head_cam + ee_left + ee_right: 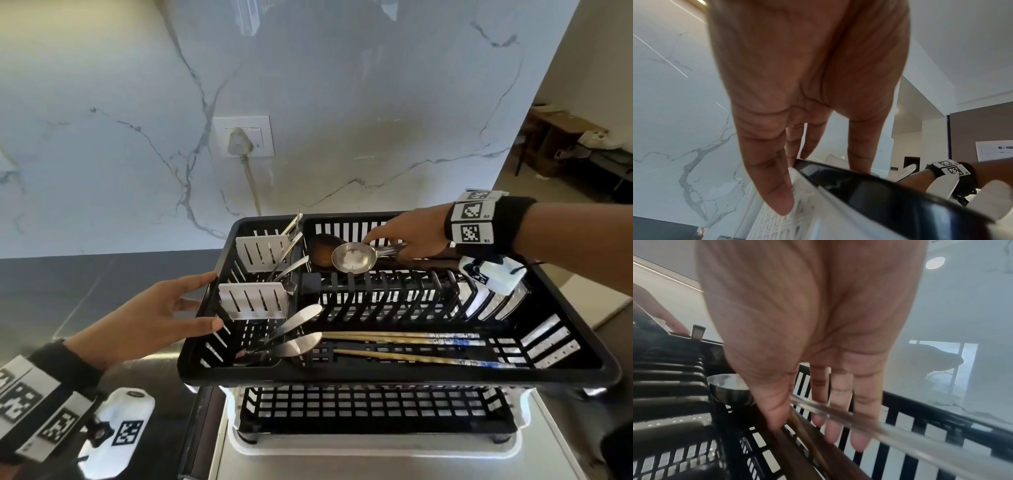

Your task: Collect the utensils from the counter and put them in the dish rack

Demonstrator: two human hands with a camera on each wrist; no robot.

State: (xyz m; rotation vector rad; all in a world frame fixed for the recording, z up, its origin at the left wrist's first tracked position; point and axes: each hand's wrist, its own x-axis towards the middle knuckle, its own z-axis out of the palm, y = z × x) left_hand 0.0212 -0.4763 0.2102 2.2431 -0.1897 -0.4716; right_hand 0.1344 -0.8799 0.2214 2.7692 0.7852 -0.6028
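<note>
The right hand [412, 236] is setting a steel ladle [354, 257] into the back bay of the rack [394, 371], fingers nearly straight along the handle; whether they are pinching it or merely letting it go cannot be told. The ladle's bowl is lying beside a wooden spoon [318, 251], already low in the rack. The left hand [150, 317] is bracing the rack's left wall, fingers extended and flat, gripping nothing. To finish well, the ladle should probably be lowered until it is resting fully before the fingers are leaving, with the brace kept steady so the rack is not sliding. The right forearm is reaching in from the right, palm down; the left is angling up from below.
</note>
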